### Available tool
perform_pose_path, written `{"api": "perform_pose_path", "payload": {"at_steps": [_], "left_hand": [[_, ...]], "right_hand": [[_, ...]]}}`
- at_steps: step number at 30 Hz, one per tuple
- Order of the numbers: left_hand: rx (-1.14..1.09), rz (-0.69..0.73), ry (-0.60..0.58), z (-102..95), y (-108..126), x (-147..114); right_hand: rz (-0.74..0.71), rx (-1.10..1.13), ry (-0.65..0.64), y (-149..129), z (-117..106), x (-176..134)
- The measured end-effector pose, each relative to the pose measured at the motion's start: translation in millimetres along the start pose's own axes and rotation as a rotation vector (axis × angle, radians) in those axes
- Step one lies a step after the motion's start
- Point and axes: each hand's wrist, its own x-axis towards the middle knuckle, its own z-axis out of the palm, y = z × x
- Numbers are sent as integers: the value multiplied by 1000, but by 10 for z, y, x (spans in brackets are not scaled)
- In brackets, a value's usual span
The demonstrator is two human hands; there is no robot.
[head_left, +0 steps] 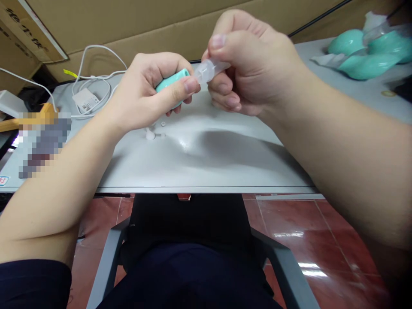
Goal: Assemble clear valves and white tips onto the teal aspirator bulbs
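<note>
My left hand (154, 90) is closed around a teal tube-like piece (172, 81), its open end facing right. In my right hand (247, 64), thumb and fingers pinch a translucent plastic tube-like part (207, 71) with a rounded end. That rounded end meets my left thumb tip beside the teal piece's mouth; whether the two parts touch cannot be made out. Below my left hand, a small white piece (150, 134) and a tiny ring (163, 124) lie on the grey table (167, 171).
Several glossy teal shells (367, 64) with clear parts sit at the far right. A coiled white cable (106, 81) and a white labelled adapter (86, 101) lie at left. A cardboard wall (154, 25) closes off the back. Chair armrests (283, 266) flank my lap.
</note>
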Motion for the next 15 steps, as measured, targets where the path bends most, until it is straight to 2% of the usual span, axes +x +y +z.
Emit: {"api": "perform_pose_path", "payload": {"at_steps": [5,10,12,15], "left_hand": [[139,97,34,-61,-159,38],[229,275,4,-94,-310,70],[286,294,24,-66,-355,94],[437,233,133,-15,-388,142]], "right_hand": [[-81,12,187,-54,99,2],[-155,-48,292,-92,224,-14],[-189,-56,315,-83,240,-13],[-239,-38,326,-22,226,6]]}}
